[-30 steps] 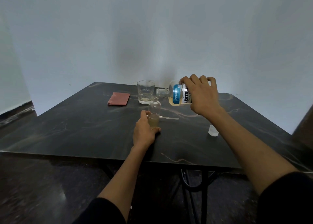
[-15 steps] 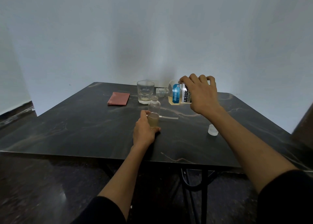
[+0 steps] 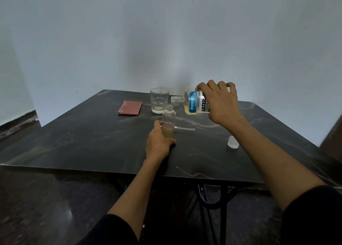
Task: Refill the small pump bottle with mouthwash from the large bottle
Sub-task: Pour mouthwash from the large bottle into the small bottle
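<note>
- Small clear plastic bottle, uncapped, upright near the middle of the dark marble-patterned table; lower part filled with pale yellowish liquid, upper part empty.
- Left hand, resting on the table, fingers and thumb curled round the lower half of the small bottle.
- Large clear mouthwash bottle with blue and white label, held in the air on its side toward the far edge, open neck pointing left, just above and beyond the small bottle's mouth; pale liquid pooled along its lower side.
- Right hand, gripping the base end of the large bottle from above, fingers wrapped over it.
- White pump tube, lying flat behind the small bottle, partly hidden by it.
- Translucent white cap, standing toward the right edge, well apart from both bottles.
- Clear faceted drinking glass, upright near the far edge, just left of the large bottle's neck.
- Reddish folded cloth, flat, left of the glass.
</note>
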